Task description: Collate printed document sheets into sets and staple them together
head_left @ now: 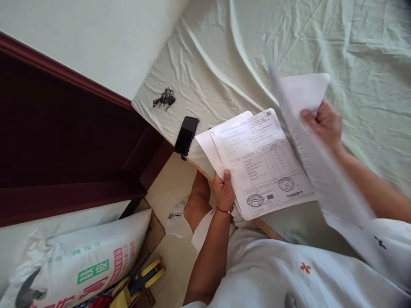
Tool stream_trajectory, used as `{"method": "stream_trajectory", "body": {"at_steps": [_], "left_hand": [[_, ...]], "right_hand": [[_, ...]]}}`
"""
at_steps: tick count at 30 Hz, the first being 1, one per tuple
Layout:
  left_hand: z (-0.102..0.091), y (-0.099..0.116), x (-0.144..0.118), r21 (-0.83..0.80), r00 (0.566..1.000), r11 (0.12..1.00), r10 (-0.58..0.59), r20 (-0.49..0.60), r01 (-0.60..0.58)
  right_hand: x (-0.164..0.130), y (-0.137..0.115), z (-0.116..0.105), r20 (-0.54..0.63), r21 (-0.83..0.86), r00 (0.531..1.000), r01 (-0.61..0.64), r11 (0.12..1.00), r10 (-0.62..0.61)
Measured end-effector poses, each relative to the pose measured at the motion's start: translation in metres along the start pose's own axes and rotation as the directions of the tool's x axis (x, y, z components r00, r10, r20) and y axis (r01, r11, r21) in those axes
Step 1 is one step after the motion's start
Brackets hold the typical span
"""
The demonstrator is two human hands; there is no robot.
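Observation:
My left hand (224, 190) grips the lower left edge of a few printed paper sheets (261, 167), thumb on top. The top sheet carries a table of small text, two round or oval stamps and a barcode. Another sheet shows from beneath it at the left. In my right hand (326, 126), thumb over the paper, are more white sheets (303, 92). One turned sheet (316, 171) hangs from there toward my body, blurred by motion. What is printed on those right-hand sheets cannot be read.
A black phone (186, 135) lies at the edge of the cloth-covered surface (257, 47), with a bunch of keys (164, 99) farther back. Dark red wood panelling (64, 124) stands at left. Below it lie a full white sack (93, 256) and a yellow wheeled item (138, 284).

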State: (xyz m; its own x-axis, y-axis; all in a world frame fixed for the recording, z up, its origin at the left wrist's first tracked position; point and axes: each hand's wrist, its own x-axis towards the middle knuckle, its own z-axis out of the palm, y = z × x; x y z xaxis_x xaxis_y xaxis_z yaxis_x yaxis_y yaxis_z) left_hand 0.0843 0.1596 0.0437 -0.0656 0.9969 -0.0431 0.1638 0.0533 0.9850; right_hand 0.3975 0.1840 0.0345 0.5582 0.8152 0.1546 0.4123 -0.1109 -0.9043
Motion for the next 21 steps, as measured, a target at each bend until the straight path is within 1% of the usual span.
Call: {"method": "stream_trajectory", "body": {"at_steps": [2, 4, 5, 7, 11, 15, 18, 21], "left_hand": [[-0.001, 0.002, 0.000, -0.003, 1.000, 1.000, -0.016, 0.015, 0.016], [-0.001, 0.004, 0.000, 0.006, 0.999, 1.000, -0.029, 0.031, 0.028], [-0.001, 0.006, 0.001, 0.020, 0.999, 0.999, -0.028, 0.038, 0.027], [-0.002, 0.007, 0.002, 0.077, 0.999, 0.997, -0.006, 0.049, 0.002], [-0.003, 0.004, 0.004, 0.199, 0.995, 0.976, 0.080, 0.056, -0.089], [-0.004, 0.001, 0.004, 0.217, 0.993, 0.970, 0.099, 0.061, -0.110], [-0.005, 0.000, 0.004, 0.229, 0.991, 0.965, 0.120, 0.055, -0.129], [-0.006, 0.002, 0.004, 0.248, 0.988, 0.957, 0.139, 0.067, -0.151]], "right_hand": [[-0.004, -0.010, -0.001, -0.049, -0.102, 0.999, 0.010, 0.995, -0.015], [-0.006, -0.018, 0.000, -0.038, -0.197, 0.999, -0.007, 0.980, 0.000], [-0.007, -0.021, 0.000, -0.024, -0.219, 1.000, -0.018, 0.976, 0.013], [-0.007, -0.022, 0.002, -0.010, -0.198, 1.000, -0.029, 0.980, 0.028], [-0.006, -0.019, 0.004, 0.005, -0.132, 1.000, -0.003, 0.991, 0.004], [-0.006, -0.019, 0.005, 0.022, -0.150, 1.000, -0.008, 0.989, 0.011], [-0.006, -0.021, 0.006, 0.042, -0.123, 0.998, -0.032, 0.992, 0.038], [-0.006, -0.024, 0.007, 0.080, -0.155, 0.997, -0.005, 0.988, 0.018]]}}
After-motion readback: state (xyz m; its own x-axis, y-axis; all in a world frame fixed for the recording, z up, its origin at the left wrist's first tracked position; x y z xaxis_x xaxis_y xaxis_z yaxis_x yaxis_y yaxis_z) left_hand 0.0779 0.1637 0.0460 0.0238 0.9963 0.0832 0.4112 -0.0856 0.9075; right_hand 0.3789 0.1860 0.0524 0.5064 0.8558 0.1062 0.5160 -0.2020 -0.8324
